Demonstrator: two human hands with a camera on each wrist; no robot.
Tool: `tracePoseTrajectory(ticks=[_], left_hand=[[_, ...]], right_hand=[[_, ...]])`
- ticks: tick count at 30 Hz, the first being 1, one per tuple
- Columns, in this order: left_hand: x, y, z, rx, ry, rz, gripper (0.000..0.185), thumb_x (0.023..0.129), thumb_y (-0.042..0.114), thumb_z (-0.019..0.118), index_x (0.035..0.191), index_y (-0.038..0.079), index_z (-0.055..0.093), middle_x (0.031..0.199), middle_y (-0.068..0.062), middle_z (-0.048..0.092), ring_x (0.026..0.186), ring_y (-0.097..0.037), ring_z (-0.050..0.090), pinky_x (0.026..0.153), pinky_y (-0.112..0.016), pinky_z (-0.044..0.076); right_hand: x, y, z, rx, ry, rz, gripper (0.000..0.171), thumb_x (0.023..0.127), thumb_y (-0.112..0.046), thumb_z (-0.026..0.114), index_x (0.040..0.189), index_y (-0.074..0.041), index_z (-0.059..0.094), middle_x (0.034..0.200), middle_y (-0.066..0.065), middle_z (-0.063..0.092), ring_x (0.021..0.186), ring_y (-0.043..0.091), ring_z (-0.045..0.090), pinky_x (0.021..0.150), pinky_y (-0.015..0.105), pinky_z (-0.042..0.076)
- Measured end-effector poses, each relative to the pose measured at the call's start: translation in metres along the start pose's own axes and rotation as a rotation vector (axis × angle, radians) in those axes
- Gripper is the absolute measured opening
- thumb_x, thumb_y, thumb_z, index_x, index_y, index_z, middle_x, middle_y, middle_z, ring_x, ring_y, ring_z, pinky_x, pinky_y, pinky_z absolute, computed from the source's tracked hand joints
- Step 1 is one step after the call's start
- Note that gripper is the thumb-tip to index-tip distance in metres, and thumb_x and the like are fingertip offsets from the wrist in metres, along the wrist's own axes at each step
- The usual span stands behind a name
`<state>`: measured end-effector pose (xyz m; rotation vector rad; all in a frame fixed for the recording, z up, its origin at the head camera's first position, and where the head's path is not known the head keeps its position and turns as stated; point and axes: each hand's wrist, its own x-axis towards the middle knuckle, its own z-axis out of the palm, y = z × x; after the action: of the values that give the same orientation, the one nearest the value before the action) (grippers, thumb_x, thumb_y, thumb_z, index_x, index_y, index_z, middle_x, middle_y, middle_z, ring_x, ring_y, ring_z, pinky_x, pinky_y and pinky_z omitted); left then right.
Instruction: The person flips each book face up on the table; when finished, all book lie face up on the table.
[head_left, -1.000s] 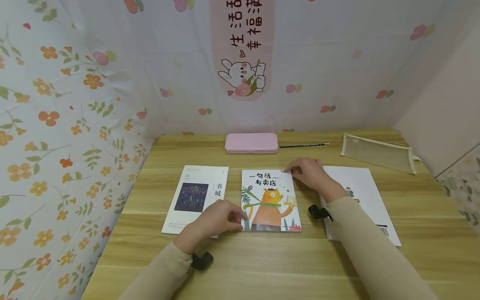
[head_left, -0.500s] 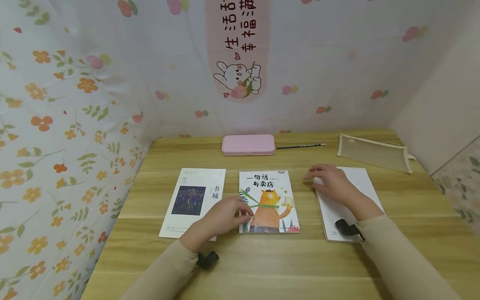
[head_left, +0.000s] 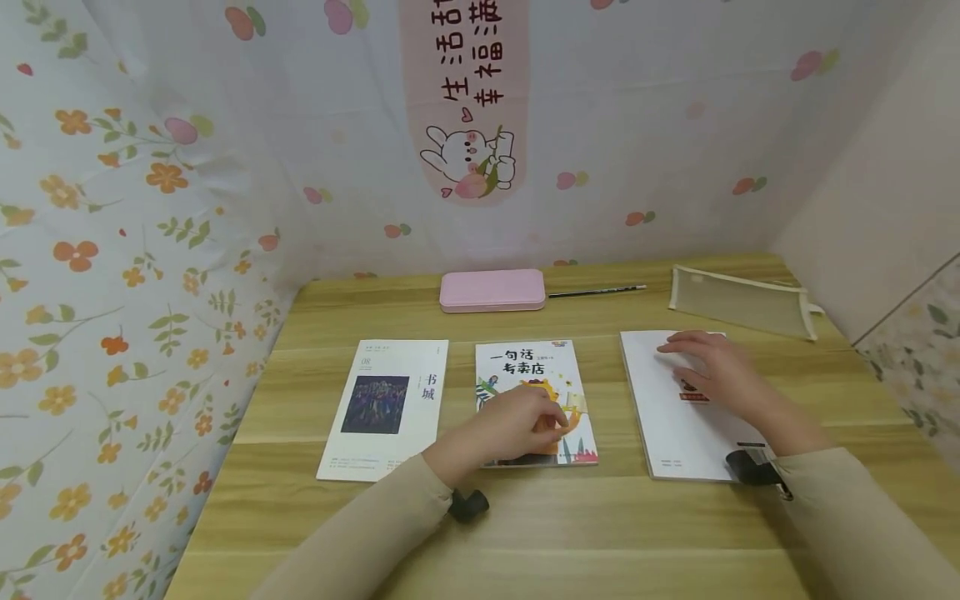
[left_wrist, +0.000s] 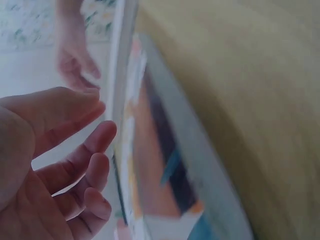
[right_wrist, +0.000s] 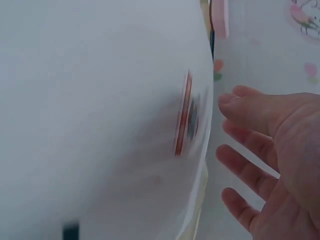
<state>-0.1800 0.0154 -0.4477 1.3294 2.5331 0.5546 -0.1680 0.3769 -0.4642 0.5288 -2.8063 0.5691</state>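
My left hand (head_left: 517, 423) is over the middle picture book (head_left: 558, 371), which has an orange cat on its cover, and hides part of the cat. In the left wrist view this hand (left_wrist: 65, 160) has loosely bent fingers with nothing between them, beside the book's cover (left_wrist: 155, 165). On the right, my right hand (head_left: 716, 375) hovers over a white book (head_left: 652, 408) lying flat. The right wrist view shows its fingers (right_wrist: 247, 167) spread and holding nothing, near the white cover (right_wrist: 100, 110). My hand hides part of the small printed picture on that book.
A cream book (head_left: 378, 404) with a dark painting on its cover lies at the left. Along the back of the wooden table (head_left: 540, 533) are a pink pencil case (head_left: 491, 290), a dark pencil (head_left: 597, 292) and a mesh pouch (head_left: 738, 302). Patterned curtains stand behind and left.
My right hand has left the picture book's corner and moved right over the white book, which has shifted slightly. My left hand has moved right from the picture book's left edge to over its cover.
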Motion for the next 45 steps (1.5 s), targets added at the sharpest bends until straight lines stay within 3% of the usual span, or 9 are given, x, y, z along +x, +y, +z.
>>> tracePoseTrajectory(ticks=[5, 11, 19, 23, 26, 31, 36, 39, 45], left_hand=[[0.008, 0.015, 0.006, 0.093, -0.080, 0.010, 0.020, 0.094, 0.029, 0.073, 0.113, 0.029, 0.078, 0.094, 0.010, 0.062, 0.093, -0.006, 0.053, 0.064, -0.018, 0.042], [0.018, 0.031, 0.010, 0.134, -0.085, 0.031, 0.027, 0.095, 0.034, 0.074, 0.122, 0.031, 0.075, 0.119, 0.009, 0.067, 0.111, -0.011, 0.057, 0.076, -0.019, 0.047], [0.036, 0.044, 0.027, 0.113, -0.103, 0.099, 0.034, 0.097, 0.032, 0.071, 0.131, 0.030, 0.070, 0.115, 0.012, 0.068, 0.106, -0.003, 0.055, 0.094, -0.014, 0.040], [0.044, 0.050, 0.035, 0.136, -0.111, 0.101, 0.036, 0.097, 0.034, 0.071, 0.133, 0.035, 0.068, 0.109, 0.016, 0.066, 0.105, 0.000, 0.055, 0.097, -0.014, 0.039], [0.049, 0.056, 0.037, 0.153, -0.130, 0.089, 0.039, 0.097, 0.034, 0.070, 0.135, 0.038, 0.065, 0.108, 0.017, 0.063, 0.104, -0.001, 0.053, 0.087, -0.015, 0.042], [0.057, 0.064, 0.040, 0.192, -0.165, 0.084, 0.045, 0.096, 0.036, 0.071, 0.139, 0.041, 0.062, 0.102, 0.016, 0.057, 0.095, -0.003, 0.048, 0.067, -0.015, 0.040], [0.062, 0.070, 0.046, 0.191, -0.180, 0.066, 0.048, 0.096, 0.038, 0.071, 0.143, 0.044, 0.059, 0.105, 0.016, 0.056, 0.094, -0.002, 0.048, 0.066, -0.016, 0.040], [0.065, 0.072, 0.048, 0.191, -0.188, 0.055, 0.049, 0.097, 0.039, 0.070, 0.143, 0.046, 0.058, 0.111, 0.017, 0.056, 0.094, 0.000, 0.049, 0.067, -0.016, 0.041], [0.069, 0.076, 0.052, 0.163, -0.184, 0.077, 0.047, 0.096, 0.031, 0.070, 0.141, 0.038, 0.062, 0.106, 0.015, 0.053, 0.089, 0.003, 0.048, 0.066, -0.012, 0.039]], right_hand=[[-0.012, 0.030, -0.005, 0.032, 0.035, -0.005, 0.044, 0.081, 0.016, 0.074, 0.123, 0.005, 0.067, 0.125, 0.032, 0.063, 0.116, 0.052, 0.057, 0.092, 0.067, 0.044], [-0.026, 0.060, -0.012, 0.036, 0.022, 0.072, 0.054, 0.080, 0.025, 0.065, 0.130, 0.006, 0.062, 0.130, 0.034, 0.059, 0.121, 0.055, 0.053, 0.095, 0.067, 0.043], [-0.031, 0.081, -0.017, 0.091, -0.060, 0.148, 0.055, 0.086, 0.022, 0.063, 0.138, 0.007, 0.057, 0.138, 0.036, 0.053, 0.112, 0.054, 0.060, 0.087, 0.062, 0.052], [-0.031, 0.087, -0.018, 0.105, -0.070, 0.136, 0.056, 0.085, 0.025, 0.063, 0.137, 0.008, 0.057, 0.137, 0.036, 0.053, 0.107, 0.052, 0.063, 0.079, 0.048, 0.059], [-0.032, 0.091, -0.018, 0.099, -0.080, 0.119, 0.056, 0.083, 0.025, 0.064, 0.136, 0.006, 0.058, 0.137, 0.035, 0.053, 0.105, 0.050, 0.065, 0.074, 0.033, 0.059], [-0.032, 0.094, -0.018, 0.109, -0.106, 0.122, 0.059, 0.082, 0.023, 0.068, 0.137, 0.005, 0.058, 0.142, 0.036, 0.050, 0.108, 0.051, 0.064, 0.077, 0.004, 0.045], [-0.031, 0.099, -0.019, 0.097, -0.123, 0.099, 0.059, 0.081, 0.021, 0.070, 0.137, 0.003, 0.060, 0.146, 0.037, 0.047, 0.110, 0.049, 0.064, 0.078, 0.000, 0.038], [-0.031, 0.101, -0.018, 0.092, -0.109, 0.066, 0.059, 0.080, 0.021, 0.071, 0.136, 0.002, 0.062, 0.145, 0.036, 0.050, 0.108, 0.042, 0.066, 0.077, 0.002, 0.040], [-0.031, 0.107, -0.017, 0.175, -0.084, 0.029, 0.058, 0.081, 0.023, 0.068, 0.135, 0.002, 0.062, 0.141, 0.032, 0.054, 0.112, -0.019, 0.044, 0.081, 0.000, 0.041]])
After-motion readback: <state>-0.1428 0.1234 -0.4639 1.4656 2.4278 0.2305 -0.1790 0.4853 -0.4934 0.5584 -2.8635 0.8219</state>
